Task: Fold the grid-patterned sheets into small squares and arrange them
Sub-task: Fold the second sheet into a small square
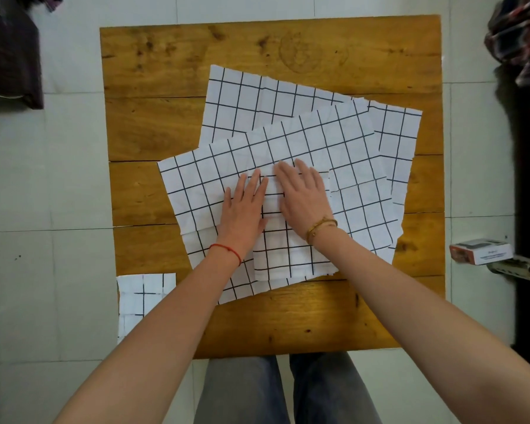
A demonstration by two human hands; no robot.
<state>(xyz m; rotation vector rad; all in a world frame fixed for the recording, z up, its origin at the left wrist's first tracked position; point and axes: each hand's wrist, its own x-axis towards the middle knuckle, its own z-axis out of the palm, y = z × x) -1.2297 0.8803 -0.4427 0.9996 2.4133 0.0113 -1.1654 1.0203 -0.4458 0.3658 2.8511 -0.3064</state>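
Note:
Two white sheets with a black grid lie spread on the wooden table, overlapping. The upper sheet covers the lower sheet's near half. On top of the upper sheet rests a folded grid piece, a narrow stack reaching the sheet's near edge. My left hand lies flat on the folded piece's left side, fingers spread. My right hand lies flat on its far part, fingers spread. A small folded grid square sits at the table's near left corner, partly hidden by my left forearm.
The table stands on a pale tiled floor. A small cardboard box lies on the floor to the right, with dark cloth heaped beyond it. A dark bag sits at the far left. My legs show below the near edge.

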